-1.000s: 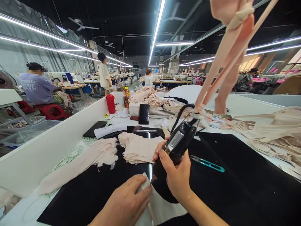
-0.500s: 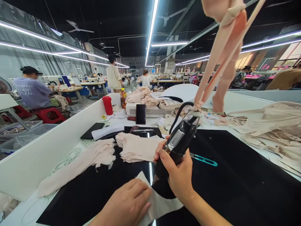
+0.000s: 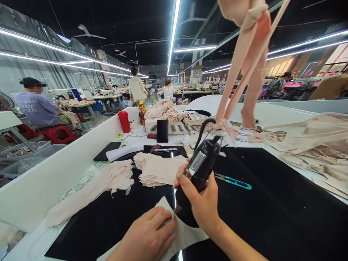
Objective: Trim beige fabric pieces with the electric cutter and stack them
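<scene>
My right hand [image 3: 202, 203] is wrapped round a black corded hand tool [image 3: 201, 159] with a silver plate on its side; its exact kind is unclear. The tool tilts, its narrow lower end close to my left fingertips. Knotted pink fabric strips [image 3: 244, 69] hang from above and are tied to its top. A pale cut fabric piece [image 3: 190, 235] lies on the black work surface [image 3: 272, 203] beneath the tool. My left hand [image 3: 152, 232] rests on this piece, fingers extended and pressing down. Teal-handled thread snips [image 3: 236, 183] lie right of the tool.
Beyond my hands lie a stack of pale fabric pieces [image 3: 160, 170] and a longer fabric bundle [image 3: 92, 194]. A phone [image 3: 162, 131] leans on a fabric-filled white basket [image 3: 176, 127]. A red cup [image 3: 124, 121] stands left; more fabric [image 3: 323, 145] lies right. People sit at sewing machines behind.
My right hand and the tool have shifted slightly left, bringing its lower end closer to my left fingers. The hanging strips have moved left too. My left hand stays on the fabric.
</scene>
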### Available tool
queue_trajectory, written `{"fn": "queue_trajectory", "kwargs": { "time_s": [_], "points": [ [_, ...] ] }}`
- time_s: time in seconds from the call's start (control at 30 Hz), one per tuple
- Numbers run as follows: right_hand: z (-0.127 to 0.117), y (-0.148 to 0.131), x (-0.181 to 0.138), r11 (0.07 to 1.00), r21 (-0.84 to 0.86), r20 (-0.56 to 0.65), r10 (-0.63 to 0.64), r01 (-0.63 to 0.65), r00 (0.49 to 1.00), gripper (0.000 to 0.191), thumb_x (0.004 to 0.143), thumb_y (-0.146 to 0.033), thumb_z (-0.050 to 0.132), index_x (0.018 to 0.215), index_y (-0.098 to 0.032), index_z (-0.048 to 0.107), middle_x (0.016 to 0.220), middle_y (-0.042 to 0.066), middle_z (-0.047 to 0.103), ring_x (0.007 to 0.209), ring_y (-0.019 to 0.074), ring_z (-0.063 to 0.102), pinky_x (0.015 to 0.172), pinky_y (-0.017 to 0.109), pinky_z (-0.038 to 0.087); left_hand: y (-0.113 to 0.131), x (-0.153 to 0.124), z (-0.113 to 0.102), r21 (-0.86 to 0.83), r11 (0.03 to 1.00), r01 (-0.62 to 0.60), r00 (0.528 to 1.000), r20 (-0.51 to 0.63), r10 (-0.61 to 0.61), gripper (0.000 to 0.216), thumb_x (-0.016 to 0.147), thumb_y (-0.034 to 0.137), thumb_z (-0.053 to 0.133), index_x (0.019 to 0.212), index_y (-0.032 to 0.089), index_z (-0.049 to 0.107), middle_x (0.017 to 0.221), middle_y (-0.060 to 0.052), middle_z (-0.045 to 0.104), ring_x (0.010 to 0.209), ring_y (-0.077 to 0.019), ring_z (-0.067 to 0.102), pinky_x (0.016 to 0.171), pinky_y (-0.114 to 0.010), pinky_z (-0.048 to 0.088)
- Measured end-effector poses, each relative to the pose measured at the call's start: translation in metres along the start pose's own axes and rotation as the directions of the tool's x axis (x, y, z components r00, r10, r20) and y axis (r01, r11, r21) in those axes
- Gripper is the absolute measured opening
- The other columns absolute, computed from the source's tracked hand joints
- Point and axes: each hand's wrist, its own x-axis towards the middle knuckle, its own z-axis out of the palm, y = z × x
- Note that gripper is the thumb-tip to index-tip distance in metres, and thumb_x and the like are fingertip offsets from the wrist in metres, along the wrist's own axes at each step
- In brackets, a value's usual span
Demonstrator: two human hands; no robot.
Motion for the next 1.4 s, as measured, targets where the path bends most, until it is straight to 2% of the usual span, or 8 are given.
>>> {"fn": "queue_trajectory", "kwargs": {
  "time_s": [0.17,0.27,0.4,0.7,0.9,1.1,1.3,1.4],
  "points": [
    [-0.001,-0.001,0.000,1.000,-0.027,0.008,-0.004,0.004,1.000,0.027,0.089,-0.033,0.077,0.108,-0.027,0.058,0.080,-0.005,0.068,0.058,0.0130,0.066,0.059,0.029,0.059,0.000,0.000,-0.001,-0.021,1.000,-0.005,1.000,0.016,0.005,0.026,0.113,0.021,0.041,0.116,0.017,0.066,0.106,-0.007,0.068,0.100,-0.0171,0.069,0.094,-0.027,0.062],
    [-0.006,-0.002,0.000,1.000,0.000,0.022,0.013,-0.013,1.000,0.029,0.090,-0.035,0.079,0.110,-0.027,0.059,0.082,-0.005,0.068,0.061,0.0138,0.066,0.060,0.030,0.060,0.001,-0.001,-0.002,-0.052,0.998,0.041,0.999,0.018,-0.041,0.024,0.113,0.021,0.043,0.117,0.019,0.066,0.109,-0.007,0.068,0.100,-0.0173,0.069,0.091,-0.026,0.063],
    [-0.011,-0.005,-0.003,0.999,0.030,0.028,0.016,-0.016,0.999,0.030,0.089,-0.037,0.081,0.107,-0.027,0.058,0.082,-0.004,0.067,0.061,0.0146,0.065,0.057,0.030,0.059,0.001,0.000,-0.005,-0.049,0.998,0.045,0.998,0.036,-0.043,0.021,0.112,0.021,0.046,0.118,0.020,0.066,0.110,-0.008,0.067,0.100,-0.0169,0.067,0.090,-0.025,0.062],
    [-0.007,-0.013,-0.005,0.999,-0.007,-0.018,0.045,-0.045,0.999,0.033,0.085,-0.038,0.081,0.107,-0.026,0.059,0.079,-0.004,0.068,0.058,0.0153,0.066,0.056,0.031,0.059,0.000,-0.001,-0.008,-0.072,0.996,0.052,0.998,0.038,-0.049,0.022,0.110,0.018,0.048,0.119,0.020,0.067,0.109,-0.008,0.066,0.098,-0.0167,0.067,0.086,-0.023,0.062],
    [-0.028,-0.022,-0.004,1.000,0.013,-0.037,0.011,-0.011,0.999,0.035,0.087,-0.037,0.083,0.111,-0.029,0.059,0.081,-0.004,0.068,0.061,0.0151,0.064,0.059,0.031,0.060,0.002,0.004,-0.014,-0.071,0.997,0.022,0.999,0.045,-0.019,0.022,0.113,0.018,0.043,0.119,0.016,0.064,0.112,-0.009,0.067,0.105,-0.0192,0.066,0.093,-0.027,0.062],
    [-0.047,-0.033,-0.011,0.992,-0.117,-0.061,-0.048,0.041,0.997,0.032,0.088,-0.034,0.080,0.111,-0.029,0.058,0.078,-0.003,0.069,0.059,0.0159,0.065,0.056,0.030,0.058,0.020,0.015,-0.003,-0.219,0.972,0.083,0.996,0.043,-0.075,0.020,0.113,0.017,0.042,0.118,0.016,0.062,0.110,-0.009,0.068,0.099,-0.0178,0.068,0.091,-0.027,0.061],
    [-0.054,-0.037,-0.017,0.980,-0.197,-0.083,-0.049,0.032,0.995,0.032,0.085,-0.034,0.079,0.108,-0.027,0.058,0.075,-0.002,0.069,0.057,0.0174,0.064,0.055,0.033,0.060,0.029,0.017,0.010,-0.106,0.993,0.060,0.998,0.032,-0.057,0.025,0.113,0.017,0.037,0.111,0.015,0.061,0.098,-0.007,0.068,0.086,-0.0204,0.067,0.077,-0.032,0.063],
    [-0.056,-0.038,-0.020,0.976,-0.212,-0.094,-0.067,0.046,0.993,0.033,0.084,-0.035,0.079,0.109,-0.027,0.058,0.077,-0.001,0.069,0.059,0.0183,0.065,0.056,0.034,0.061,0.029,0.015,0.009,-0.050,0.998,0.029,0.999,0.038,-0.027,0.025,0.113,0.017,0.036,0.111,0.014,0.061,0.096,-0.007,0.069,0.086,-0.0208,0.068,0.077,-0.031,0.062]
  ]
}}
